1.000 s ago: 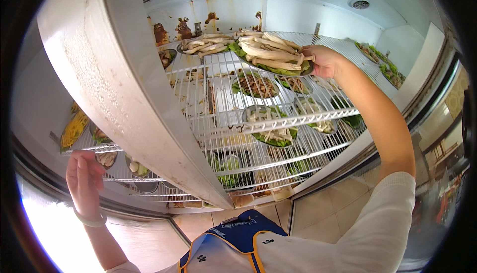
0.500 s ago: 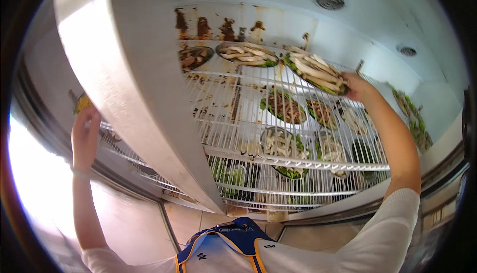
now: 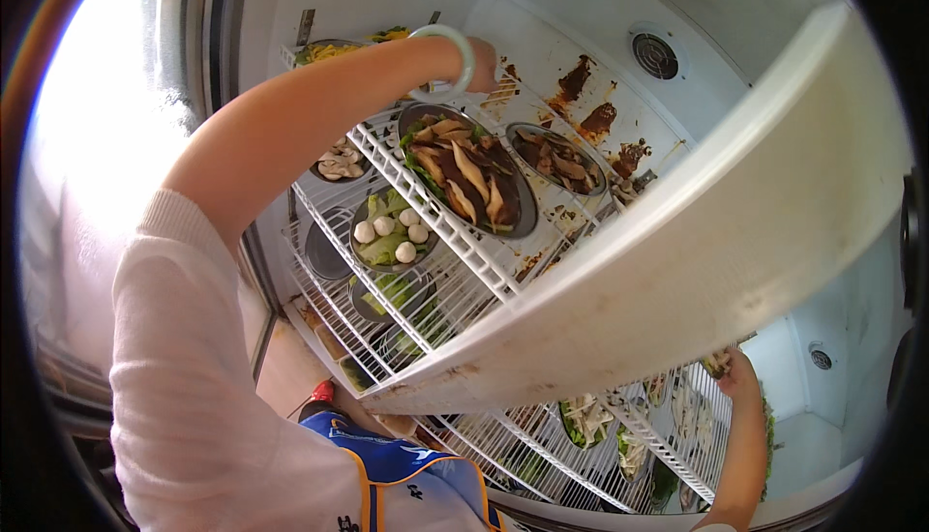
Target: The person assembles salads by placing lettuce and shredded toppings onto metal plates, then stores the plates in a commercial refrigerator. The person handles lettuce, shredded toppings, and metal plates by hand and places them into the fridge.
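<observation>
My left hand (image 3: 484,66), a pale green bangle (image 3: 466,68) on its wrist, reaches over the upper wire shelf at the left. Its fingers are turned away and hidden. Nearest below it lies an oval plate of brown mushroom slices (image 3: 469,169) on green leaves, with a second plate of brown slices (image 3: 556,159) behind. My right hand (image 3: 740,374), at the lower right beyond the white post, grips the edge of a plate of long pale mushroom strips (image 3: 717,365). The post hides most of that plate.
A broad white post (image 3: 658,290) splits the refrigerator cabinet. Lower wire shelves hold a plate of white balls on leaves (image 3: 382,230), a plate of pale slices (image 3: 341,161) and leafy greens (image 3: 392,292). Yellow food (image 3: 327,51) sits at the far left. Rust stains mark the back wall.
The view has swung left and tilted. My left arm has reached deeper over the left shelf. The plate in my right hand is now mostly behind the post.
</observation>
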`<action>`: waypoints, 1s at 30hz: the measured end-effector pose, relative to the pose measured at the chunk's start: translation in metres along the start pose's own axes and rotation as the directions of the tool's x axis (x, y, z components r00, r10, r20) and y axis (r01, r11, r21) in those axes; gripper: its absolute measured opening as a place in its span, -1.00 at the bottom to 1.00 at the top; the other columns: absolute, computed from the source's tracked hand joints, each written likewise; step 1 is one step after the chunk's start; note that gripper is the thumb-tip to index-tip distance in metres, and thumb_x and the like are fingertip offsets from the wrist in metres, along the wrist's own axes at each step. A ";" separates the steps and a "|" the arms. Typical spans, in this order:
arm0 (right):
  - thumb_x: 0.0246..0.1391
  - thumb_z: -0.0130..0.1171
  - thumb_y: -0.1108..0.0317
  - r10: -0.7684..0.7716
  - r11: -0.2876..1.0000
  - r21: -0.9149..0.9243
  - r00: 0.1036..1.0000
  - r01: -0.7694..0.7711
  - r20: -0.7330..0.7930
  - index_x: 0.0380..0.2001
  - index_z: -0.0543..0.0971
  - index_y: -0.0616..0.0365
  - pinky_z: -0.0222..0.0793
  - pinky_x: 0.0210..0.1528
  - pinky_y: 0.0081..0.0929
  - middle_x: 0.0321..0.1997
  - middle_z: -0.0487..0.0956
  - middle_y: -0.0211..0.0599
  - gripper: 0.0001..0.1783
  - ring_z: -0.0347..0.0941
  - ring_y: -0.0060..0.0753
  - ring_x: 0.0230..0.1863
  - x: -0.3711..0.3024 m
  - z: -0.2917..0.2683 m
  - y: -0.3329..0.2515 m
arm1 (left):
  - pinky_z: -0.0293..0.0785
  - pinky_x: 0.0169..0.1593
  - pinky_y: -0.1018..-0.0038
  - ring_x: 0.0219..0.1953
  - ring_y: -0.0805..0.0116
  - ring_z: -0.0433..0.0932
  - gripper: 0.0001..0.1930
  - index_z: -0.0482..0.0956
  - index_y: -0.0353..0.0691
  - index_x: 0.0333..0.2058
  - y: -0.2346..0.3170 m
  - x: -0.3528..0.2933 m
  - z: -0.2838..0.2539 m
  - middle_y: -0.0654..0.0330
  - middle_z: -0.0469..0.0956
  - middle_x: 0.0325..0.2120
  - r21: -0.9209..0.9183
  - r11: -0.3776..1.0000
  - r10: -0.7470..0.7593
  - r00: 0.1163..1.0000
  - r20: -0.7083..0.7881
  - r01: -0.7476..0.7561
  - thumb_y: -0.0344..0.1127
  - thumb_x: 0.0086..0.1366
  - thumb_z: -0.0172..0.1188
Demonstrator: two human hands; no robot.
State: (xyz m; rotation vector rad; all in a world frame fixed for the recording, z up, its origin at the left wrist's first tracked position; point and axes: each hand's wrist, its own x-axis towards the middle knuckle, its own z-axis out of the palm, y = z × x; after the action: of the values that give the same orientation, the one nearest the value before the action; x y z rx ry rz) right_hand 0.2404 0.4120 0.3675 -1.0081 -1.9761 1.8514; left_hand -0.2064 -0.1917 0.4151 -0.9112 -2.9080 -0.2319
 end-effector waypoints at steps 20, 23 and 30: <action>0.15 0.05 0.32 0.151 0.989 0.029 0.974 -0.148 -0.168 -0.11 0.54 0.29 0.57 -0.17 -0.23 -0.18 0.60 -0.02 -0.69 0.58 -0.12 -0.22 0.010 -0.001 -0.008 | 0.21 -0.58 0.34 -0.66 0.39 0.12 -0.74 0.44 -0.23 -0.66 0.081 0.191 0.113 0.20 0.33 -0.71 0.017 0.937 0.338 0.920 0.197 -0.348 -0.35 0.18 0.19; 0.14 0.03 0.35 0.035 0.991 -0.124 0.998 -0.041 -0.047 -0.17 0.57 0.29 0.54 -0.20 -0.23 -0.20 0.60 -0.02 -0.73 0.58 -0.12 -0.23 0.035 -0.042 0.007 | 0.20 -0.59 0.33 -0.70 0.41 0.10 -0.73 0.43 -0.20 -0.68 0.076 0.209 0.126 0.19 0.33 -0.73 0.058 0.948 0.296 0.931 0.213 -0.314 -0.34 0.19 0.20; 0.16 -0.04 0.41 -0.809 0.462 -0.881 0.357 -0.106 -0.467 -0.15 0.57 0.26 0.41 -0.08 -0.17 -0.27 0.58 -0.09 -0.73 0.50 -0.12 -0.22 0.051 -0.060 -0.008 | 0.31 -0.60 0.36 -0.74 0.40 0.15 -0.78 0.52 -0.18 -0.61 0.057 0.250 0.137 0.23 0.40 -0.72 0.530 0.747 0.268 0.911 0.313 -0.402 -0.26 0.17 0.21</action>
State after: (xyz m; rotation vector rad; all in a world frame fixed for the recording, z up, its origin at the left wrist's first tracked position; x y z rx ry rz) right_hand 0.2369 0.4908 0.3710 -1.1047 -1.9383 -0.1890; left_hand -0.3837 0.0175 0.3183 -1.3565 -2.6223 0.8006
